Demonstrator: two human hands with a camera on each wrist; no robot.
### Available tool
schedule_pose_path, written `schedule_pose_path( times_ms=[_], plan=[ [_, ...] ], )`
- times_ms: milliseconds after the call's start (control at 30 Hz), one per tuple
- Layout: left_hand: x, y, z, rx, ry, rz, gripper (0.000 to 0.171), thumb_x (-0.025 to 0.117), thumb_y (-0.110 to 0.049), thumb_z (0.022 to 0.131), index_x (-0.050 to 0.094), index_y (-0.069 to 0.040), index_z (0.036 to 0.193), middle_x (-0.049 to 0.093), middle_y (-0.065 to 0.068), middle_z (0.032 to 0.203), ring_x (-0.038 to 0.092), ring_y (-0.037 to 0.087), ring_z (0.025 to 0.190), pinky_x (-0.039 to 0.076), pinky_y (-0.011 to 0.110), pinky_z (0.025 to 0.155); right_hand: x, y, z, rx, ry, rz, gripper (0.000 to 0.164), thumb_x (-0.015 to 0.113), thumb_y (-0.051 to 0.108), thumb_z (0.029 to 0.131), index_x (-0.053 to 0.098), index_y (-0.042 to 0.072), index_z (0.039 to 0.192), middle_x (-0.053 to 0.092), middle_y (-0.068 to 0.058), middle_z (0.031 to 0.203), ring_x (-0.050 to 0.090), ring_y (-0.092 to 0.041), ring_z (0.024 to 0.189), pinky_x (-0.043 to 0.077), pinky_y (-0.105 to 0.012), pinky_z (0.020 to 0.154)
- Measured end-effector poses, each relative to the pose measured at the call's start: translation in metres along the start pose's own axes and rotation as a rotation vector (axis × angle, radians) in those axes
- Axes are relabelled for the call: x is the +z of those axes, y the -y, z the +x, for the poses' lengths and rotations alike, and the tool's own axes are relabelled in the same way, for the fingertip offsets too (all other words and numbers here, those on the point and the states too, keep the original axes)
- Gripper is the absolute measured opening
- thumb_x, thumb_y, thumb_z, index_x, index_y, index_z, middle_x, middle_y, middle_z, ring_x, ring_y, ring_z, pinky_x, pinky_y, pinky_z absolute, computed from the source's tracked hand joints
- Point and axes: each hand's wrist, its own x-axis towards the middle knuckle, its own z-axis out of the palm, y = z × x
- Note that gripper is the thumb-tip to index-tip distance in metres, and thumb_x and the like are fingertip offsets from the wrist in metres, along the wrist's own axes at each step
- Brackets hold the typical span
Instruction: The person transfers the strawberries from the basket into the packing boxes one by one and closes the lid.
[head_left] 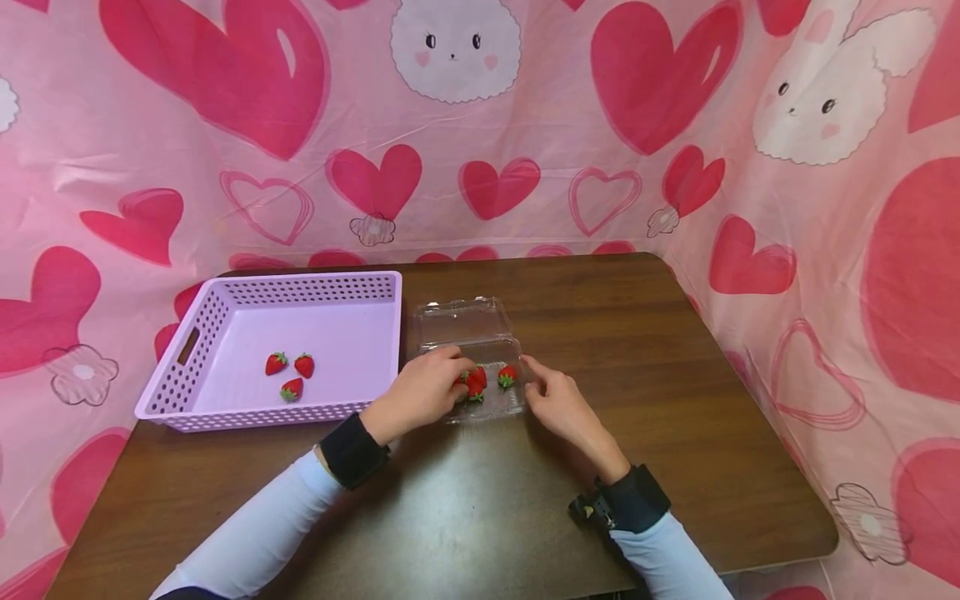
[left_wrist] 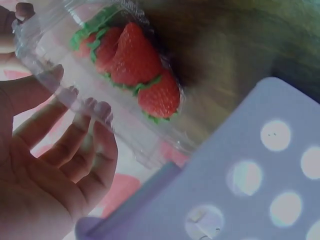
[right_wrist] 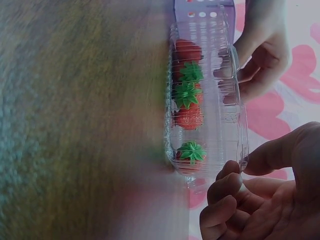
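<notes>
Head view: clear container point(head_left: 497, 405), lid point(head_left: 461, 319) folded back, sits mid-tabletop point(head_left: 660, 350), just right of the lilac basket point(head_left: 339, 350); narrow gap between them. Inside: a strawberry cluster point(head_left: 476, 382) toward the left end, 1 lone strawberry point(head_left: 507, 377) near the right wall. Left hand point(head_left: 422, 390): thumb and fingers bent, spread apart, fingertips past the container's rim beside the cluster. Right hand point(head_left: 561, 408): thumb and fingers pinching the right rim. Basket: 3 strawberries point(head_left: 292, 389) on its floor; left side along the tabletop's left edge. Broad wood surface between right hand and right edge; pink backdrop point(head_left: 555, 125) borders the far edge.
</notes>
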Motion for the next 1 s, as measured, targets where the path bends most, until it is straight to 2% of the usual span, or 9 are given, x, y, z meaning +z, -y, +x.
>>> schedule_pose_path(
  times_ms=[233, 567, 1000],
  plan=[
    [-0.010, 0.004, -0.004, -0.040, -0.030, -0.009, 0.031, 0.082, -0.013, 0.091, 0.076, -0.006, 0.121, 0.069, 0.009, 0.108, 0.069, 0.027, 0.096, 0.058, 0.044, 0.084, 0.000, -0.001, 0.000, 0.006, 0.008, 0.007, 0.055, 0.055, 0.008, 0.102, 0.048, 0.006, 0.157, 0.040, 0.004, 0.063, 0.037, -0.010, 0.052, 0.035, -0.027, 0.051],
    [-0.023, 0.012, -0.010, -0.082, -0.051, -0.034, 0.038, 0.084, -0.018, 0.090, 0.075, -0.004, 0.124, 0.069, 0.011, 0.110, 0.068, 0.027, 0.098, 0.058, 0.045, 0.084, 0.000, -0.001, -0.001, 0.001, 0.013, 0.005, 0.055, 0.056, 0.008, 0.102, 0.049, 0.005, 0.156, 0.041, 0.004, 0.064, 0.038, -0.012, 0.053, 0.036, -0.028, 0.051],
    [-0.050, 0.030, -0.028, -0.207, -0.125, -0.094, 0.034, 0.082, -0.018, 0.092, 0.075, -0.004, 0.123, 0.068, 0.012, 0.108, 0.066, 0.030, 0.095, 0.057, 0.050, 0.086, -0.002, -0.001, 0.001, 0.000, 0.025, -0.002, 0.055, 0.057, 0.007, 0.102, 0.048, 0.005, 0.157, 0.042, 0.003, 0.064, 0.040, -0.012, 0.053, 0.037, -0.028, 0.052]
  ],
)
